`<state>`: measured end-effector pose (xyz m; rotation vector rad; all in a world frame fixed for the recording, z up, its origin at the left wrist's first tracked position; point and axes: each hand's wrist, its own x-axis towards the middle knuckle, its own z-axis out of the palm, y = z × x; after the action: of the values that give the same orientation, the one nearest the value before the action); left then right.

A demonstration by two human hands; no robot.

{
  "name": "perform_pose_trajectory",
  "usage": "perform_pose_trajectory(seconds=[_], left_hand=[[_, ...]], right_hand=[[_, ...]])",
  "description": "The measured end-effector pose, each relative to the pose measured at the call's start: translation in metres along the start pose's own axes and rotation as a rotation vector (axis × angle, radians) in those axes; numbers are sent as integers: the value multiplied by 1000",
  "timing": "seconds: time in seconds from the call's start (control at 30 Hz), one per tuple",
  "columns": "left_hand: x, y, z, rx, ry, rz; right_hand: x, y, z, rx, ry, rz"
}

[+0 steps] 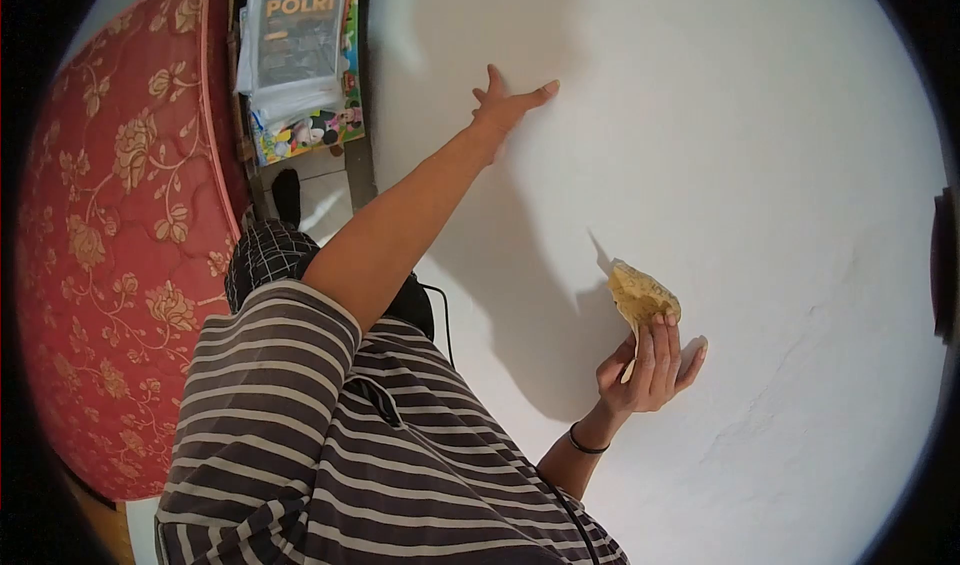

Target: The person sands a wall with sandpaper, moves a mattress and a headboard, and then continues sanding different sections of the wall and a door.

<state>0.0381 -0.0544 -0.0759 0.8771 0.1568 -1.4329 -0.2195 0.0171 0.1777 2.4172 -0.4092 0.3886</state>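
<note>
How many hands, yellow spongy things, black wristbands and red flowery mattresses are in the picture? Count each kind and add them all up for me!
Hands: 2 (left hand and right hand)
Yellow spongy thing: 1, held in the right hand
Black wristband: 1
Red flowery mattress: 1
Total: 5

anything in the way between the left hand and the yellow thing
Nothing visible: between the left hand and the yellow thing there is only white surface with shadows on it. The right hand holds the yellow thing from its lower end, so its upper end faces the left hand uncovered.
</note>
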Motion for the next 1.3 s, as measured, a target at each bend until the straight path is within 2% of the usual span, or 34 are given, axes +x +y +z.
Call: perform_pose_trajectory(seconds=[0.3,0.4,0.5,0.7,1.2,1.3], left_hand=[[-3,6,7,-17,23,-46],[1,-6,-2,-5,-8,6],[16,-28,-21,-208,-3,-115],[12,-31,-21,-154,42,-168],[26,-40,-19,-171,35,-132],[34,-41,-17,-266,15,-133]], right_hand=[[-3,2,2,-18,6,-5],[-4,4,4,-31,5,-9],[-4,3,3,-32,9,-7],[-5,4,2,-27,6,-9],[-2,-3,-1,-66,-33,24],[-3,-1,0,-62,-19,22]])
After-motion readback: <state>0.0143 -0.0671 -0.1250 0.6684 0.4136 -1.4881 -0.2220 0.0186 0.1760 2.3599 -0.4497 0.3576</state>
